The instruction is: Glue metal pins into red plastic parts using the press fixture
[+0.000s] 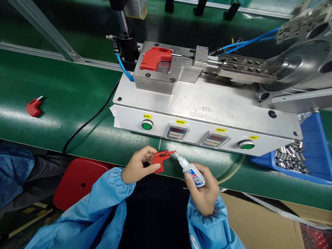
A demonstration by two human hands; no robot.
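My left hand (142,164) is closed on a red pistol-shaped plastic part (158,161), its thin barrel pointing right. In my right hand (203,189) is a white glue bottle (193,173) with a blue label, tilted so that its nozzle comes to the tip of the barrel. Whether nozzle and tip touch, I cannot tell. Behind them, a similar red part (156,59) sits in the metal fixture block (154,83) of a machine, with a metal rod meeting its right end. Another red part (34,108) with a metal tube lies on the green bench at the left.
The machine base (186,100) carries green buttons (147,125) and small digital timers (177,132). At the right, a blue bin (315,145) holds many metal tubes (292,157). A black cable (90,119) crosses the bench (64,121). A red stool (80,180) and a person's blue sleeve (15,169) are at lower left.
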